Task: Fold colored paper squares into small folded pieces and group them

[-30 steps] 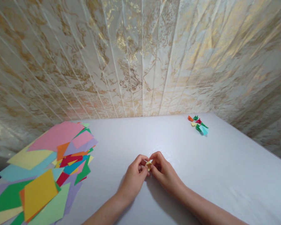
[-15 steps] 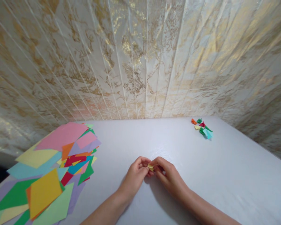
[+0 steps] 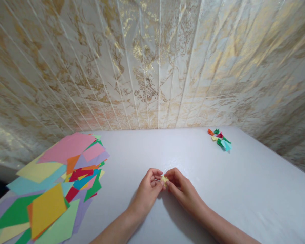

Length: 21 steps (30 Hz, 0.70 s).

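Note:
A small folded piece of pale yellow paper (image 3: 164,180) sits between my two hands, a little above the white table. My left hand (image 3: 151,184) pinches its left side between thumb and fingers. On the other side, my right hand (image 3: 178,183) grips it with thumb and forefinger. The fingers cover part of the paper, so its exact folded shape is hard to make out.
Coloured paper sheets, among them a yellow one (image 3: 49,210) and a pink one (image 3: 68,147), overlap on the left of the white table (image 3: 147,145). Several small folded paper pieces (image 3: 225,145) lie at the back right. A gold-patterned curtain (image 3: 147,67) hangs behind.
The yellow paper has been turned, and more of its face shows between my fingers. My right fingers have shifted slightly and uncurled a little around it.

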Tool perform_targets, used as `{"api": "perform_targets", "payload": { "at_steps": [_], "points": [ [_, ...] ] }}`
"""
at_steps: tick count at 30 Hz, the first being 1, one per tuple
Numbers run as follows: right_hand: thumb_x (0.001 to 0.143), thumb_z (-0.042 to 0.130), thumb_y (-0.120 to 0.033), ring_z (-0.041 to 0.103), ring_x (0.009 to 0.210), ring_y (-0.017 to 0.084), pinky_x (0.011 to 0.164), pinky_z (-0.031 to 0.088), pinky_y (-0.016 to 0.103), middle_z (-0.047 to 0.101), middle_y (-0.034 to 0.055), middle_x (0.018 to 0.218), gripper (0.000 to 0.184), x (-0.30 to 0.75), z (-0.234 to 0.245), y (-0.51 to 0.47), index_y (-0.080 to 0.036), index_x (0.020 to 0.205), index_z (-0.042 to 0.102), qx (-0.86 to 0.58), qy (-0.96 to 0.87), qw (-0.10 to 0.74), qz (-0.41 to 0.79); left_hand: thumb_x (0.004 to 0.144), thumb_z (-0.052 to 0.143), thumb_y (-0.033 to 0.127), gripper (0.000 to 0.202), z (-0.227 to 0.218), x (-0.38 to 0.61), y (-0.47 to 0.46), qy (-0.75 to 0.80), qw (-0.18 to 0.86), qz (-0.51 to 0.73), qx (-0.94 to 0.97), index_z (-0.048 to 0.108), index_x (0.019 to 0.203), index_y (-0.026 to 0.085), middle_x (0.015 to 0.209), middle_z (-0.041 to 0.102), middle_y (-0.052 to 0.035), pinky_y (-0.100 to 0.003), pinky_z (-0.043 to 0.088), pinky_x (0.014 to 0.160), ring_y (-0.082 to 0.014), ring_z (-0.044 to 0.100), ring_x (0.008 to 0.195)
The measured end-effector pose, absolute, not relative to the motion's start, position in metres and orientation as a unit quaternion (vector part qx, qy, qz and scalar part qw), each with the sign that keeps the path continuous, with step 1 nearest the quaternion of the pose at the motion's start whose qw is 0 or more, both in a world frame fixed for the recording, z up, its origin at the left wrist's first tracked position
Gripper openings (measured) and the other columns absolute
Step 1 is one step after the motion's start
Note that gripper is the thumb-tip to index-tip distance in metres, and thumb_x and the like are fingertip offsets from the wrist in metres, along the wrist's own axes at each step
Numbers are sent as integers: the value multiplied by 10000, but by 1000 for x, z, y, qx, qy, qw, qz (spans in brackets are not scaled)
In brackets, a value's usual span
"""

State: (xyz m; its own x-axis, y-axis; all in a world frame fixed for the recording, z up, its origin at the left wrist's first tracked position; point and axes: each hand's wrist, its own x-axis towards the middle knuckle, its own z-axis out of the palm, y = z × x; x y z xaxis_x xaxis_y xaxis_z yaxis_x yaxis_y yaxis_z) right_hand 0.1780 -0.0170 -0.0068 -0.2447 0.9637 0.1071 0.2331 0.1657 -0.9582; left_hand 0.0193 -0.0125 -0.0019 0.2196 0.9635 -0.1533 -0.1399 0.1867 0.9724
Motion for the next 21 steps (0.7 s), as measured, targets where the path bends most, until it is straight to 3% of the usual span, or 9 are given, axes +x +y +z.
{"api": "perform_targets", "payload": {
  "at_steps": [2,8,21],
  "points": [
    [901,546,-289,586,680,148,632,443,265,624,-5,788,141,179,-11,-16,-206,1014,529,-469,-623,409,473,765,704,327,264,-4,21,-12,444,619,444,472,539,921,192,852,622,1,-260,473,712,-130,615,725],
    [907,566,-378,513,608,129,564,373,244,584,-22,675,209,180,-10,-14,-197,808,533,-508,-630,367,458,826,631,372,201,-4,18,-11,468,572,409,535,575,832,179,794,626,-6,-272,464,714,-157,602,746],
    [896,542,-312,484,639,132,600,370,250,531,-31,682,158,178,-2,-17,-193,792,533,-499,-649,362,446,847,586,260,135,3,13,-11,482,463,410,621,592,734,187,784,606,-9,-267,448,732,-169,584,778]
  ]
}}
